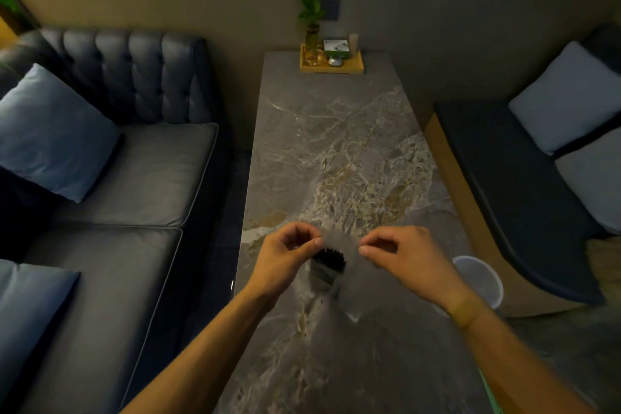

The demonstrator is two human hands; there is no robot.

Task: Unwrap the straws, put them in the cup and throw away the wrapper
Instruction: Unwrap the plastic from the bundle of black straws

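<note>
Lower centre: left hand (285,255) and right hand (400,252), fingers pinched on clear plastic wrapper (339,242), pulling apart over dark straws (331,259); cup possibly beneath. Bin drop left.

Support surface: long marble-pattern tabletop (336,144), grey with tan and white veining, running away from camera between two seats. Far end, near wall: wooden tray (331,66) resting on tabletop, holding small items including potted plant. Near end: clear wrapper (331,274) with dark straws, contact with tabletop unclear.
</note>
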